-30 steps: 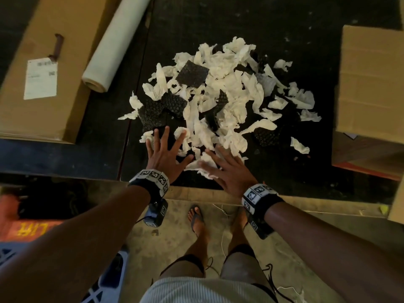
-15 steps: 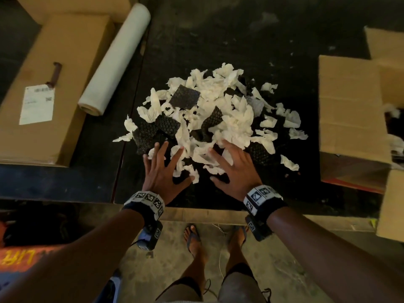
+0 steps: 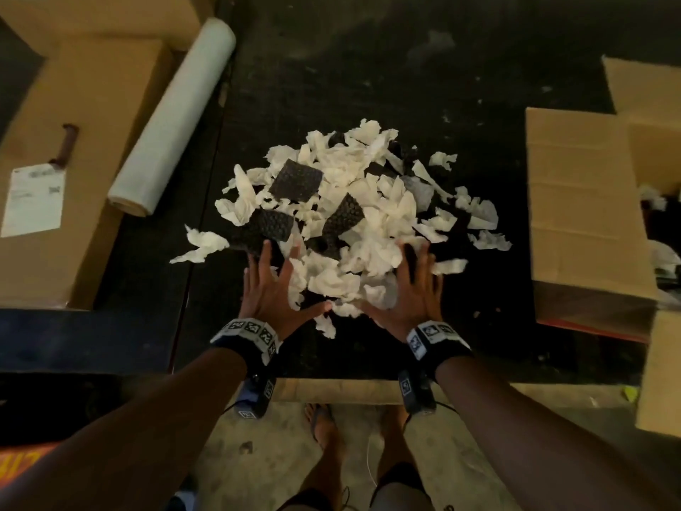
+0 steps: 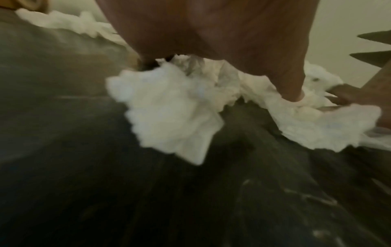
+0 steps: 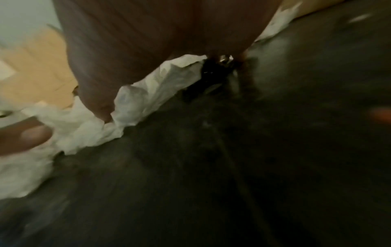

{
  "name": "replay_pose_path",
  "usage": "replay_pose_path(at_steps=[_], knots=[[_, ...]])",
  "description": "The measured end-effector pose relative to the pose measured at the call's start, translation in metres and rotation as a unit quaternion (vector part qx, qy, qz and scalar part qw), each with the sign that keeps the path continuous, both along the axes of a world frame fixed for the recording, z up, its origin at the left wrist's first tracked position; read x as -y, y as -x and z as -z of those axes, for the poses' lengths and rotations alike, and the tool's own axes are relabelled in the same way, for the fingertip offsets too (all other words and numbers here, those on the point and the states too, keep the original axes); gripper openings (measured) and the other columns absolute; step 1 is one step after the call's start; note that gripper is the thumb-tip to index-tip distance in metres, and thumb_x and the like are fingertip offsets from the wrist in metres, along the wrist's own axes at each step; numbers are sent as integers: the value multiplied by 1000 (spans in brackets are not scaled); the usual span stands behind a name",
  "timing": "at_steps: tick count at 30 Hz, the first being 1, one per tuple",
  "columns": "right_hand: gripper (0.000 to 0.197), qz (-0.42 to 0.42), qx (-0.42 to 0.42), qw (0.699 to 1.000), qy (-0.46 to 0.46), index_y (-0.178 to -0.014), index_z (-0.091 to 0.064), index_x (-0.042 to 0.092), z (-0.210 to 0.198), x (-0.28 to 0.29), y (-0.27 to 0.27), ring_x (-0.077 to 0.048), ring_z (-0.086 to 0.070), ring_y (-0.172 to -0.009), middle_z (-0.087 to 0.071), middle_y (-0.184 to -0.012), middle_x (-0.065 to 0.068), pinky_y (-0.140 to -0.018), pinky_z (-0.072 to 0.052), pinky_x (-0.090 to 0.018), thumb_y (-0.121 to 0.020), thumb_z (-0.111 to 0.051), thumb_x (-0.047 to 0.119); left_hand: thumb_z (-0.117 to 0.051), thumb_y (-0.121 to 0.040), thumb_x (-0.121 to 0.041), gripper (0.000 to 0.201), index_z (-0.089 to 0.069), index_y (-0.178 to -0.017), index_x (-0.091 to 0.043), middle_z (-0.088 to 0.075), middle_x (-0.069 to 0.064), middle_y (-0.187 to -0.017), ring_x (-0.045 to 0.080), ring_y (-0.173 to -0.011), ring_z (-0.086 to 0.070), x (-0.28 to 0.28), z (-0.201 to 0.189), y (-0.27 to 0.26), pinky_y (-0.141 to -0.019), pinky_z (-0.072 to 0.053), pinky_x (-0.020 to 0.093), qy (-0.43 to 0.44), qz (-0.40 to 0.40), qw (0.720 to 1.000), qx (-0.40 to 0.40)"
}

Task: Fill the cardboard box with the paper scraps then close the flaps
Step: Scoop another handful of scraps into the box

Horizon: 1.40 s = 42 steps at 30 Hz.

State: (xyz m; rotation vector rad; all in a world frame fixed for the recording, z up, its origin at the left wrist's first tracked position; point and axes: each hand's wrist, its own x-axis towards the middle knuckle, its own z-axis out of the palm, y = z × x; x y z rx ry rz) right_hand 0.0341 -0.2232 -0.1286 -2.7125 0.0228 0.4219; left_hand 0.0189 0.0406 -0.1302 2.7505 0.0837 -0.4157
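A heap of torn white paper scraps mixed with black textured pieces lies on the dark table. My left hand rests flat on the heap's near left edge, fingers spread. My right hand lies flat on the near right edge, fingers straight. Both thumbs point inward with scraps between them. The wrist views show white scraps under each palm. The open cardboard box stands at the right, flaps raised, with some white scraps inside.
A roll of clear film lies at the left beside a flat cardboard carton with a white label. Another cardboard piece stands at the near right. My sandalled feet are on the concrete floor below the table edge.
Both hands have slid forward into the heap and moved apart, so they now bracket its near side. The head view has tilted up, showing more of the box.
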Motion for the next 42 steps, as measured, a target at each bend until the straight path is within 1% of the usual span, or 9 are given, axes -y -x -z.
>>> replay_pose_path(at_steps=[7, 11, 14, 19, 22, 26, 31, 35, 42], knots=[[105, -137, 62, 988, -30, -160, 8, 39, -13, -25, -16, -31, 5, -155, 16, -169, -3, -121, -13, -60, -80, -45, 83, -50, -70, -93, 116, 0, -160, -41, -3, 11, -167, 40, -152, -15, 26, -15, -23, -122, -17, 61, 37, 55, 997, 37], [101, -107, 148, 983, 6, -159, -22, 30, -26, -6, -15, -31, -19, -152, -10, -169, -5, -115, -27, -59, -76, -55, 78, -46, -73, -92, 108, -22, -160, -31, -19, 13, -161, 43, -145, -25, 17, -33, -21, -117, -29, 63, -16, 34, 991, 128], [108, -115, 161, 980, 18, -159, -22, 32, -34, 10, -20, -32, -20, -151, -7, -169, -4, -112, -28, -60, -70, -61, 77, -58, -77, -82, 97, -37, -155, -29, -27, 12, -158, 41, -141, -31, 7, -39, -24, -109, -39, 61, 7, 56, 978, 202], [119, -127, 99, 987, 7, -160, 2, 40, -34, 8, -50, -32, 2, -155, 19, -168, 0, -118, -12, -60, -68, -63, 81, -58, -76, -84, 107, -14, -161, -36, 3, 6, -169, 36, -154, -12, 11, -33, -53, -120, -26, 60, 47, 83, 987, 126], [122, -157, 25, 986, -48, -159, 6, 43, -28, -2, -64, -28, 3, -155, 20, -168, 2, -120, -17, -60, -69, -68, 78, -60, -74, -83, 113, -2, -161, -40, 10, 0, -169, 32, -155, -11, 27, -31, -64, -120, -29, 57, 79, 106, 989, 63], [108, -182, 66, 979, -61, -161, -11, 34, -31, -9, -66, -29, -11, -153, -2, -169, -4, -118, -24, -59, -74, -58, 78, -59, -76, -83, 109, -7, -161, -38, 2, 0, -169, 29, -152, -22, 40, -41, -67, -121, -28, 51, 47, 123, 988, 81], [96, -150, 176, 970, -77, -155, -33, 29, -52, 7, -68, -29, -24, -147, -19, -164, -6, -112, -30, -61, -71, -69, 59, -50, -76, -88, 102, -19, -159, -38, -14, 4, -165, 31, -149, -24, 34, -74, -68, -117, -27, 64, -14, 96, 984, 152], [108, -126, 186, 973, -50, -159, -22, 33, -67, 14, -91, -32, -16, -151, -10, -166, -9, -116, -23, -63, -68, -65, 72, -48, -67, -96, 114, -6, -159, -45, 1, 5, -168, 38, -153, -8, 26, -87, -78, -116, -18, 73, -40, 51, 992, 108], [139, -66, 46, 997, 12, -151, 22, 54, -69, 6, -155, -41, 20, -151, 35, -162, -4, -113, -1, -76, -48, -66, 92, -60, -39, -101, 139, 21, -146, -65, 37, -5, -161, 44, -147, 31, 14, -81, -125, -107, -4, 85, -21, -6, 999, -36]])
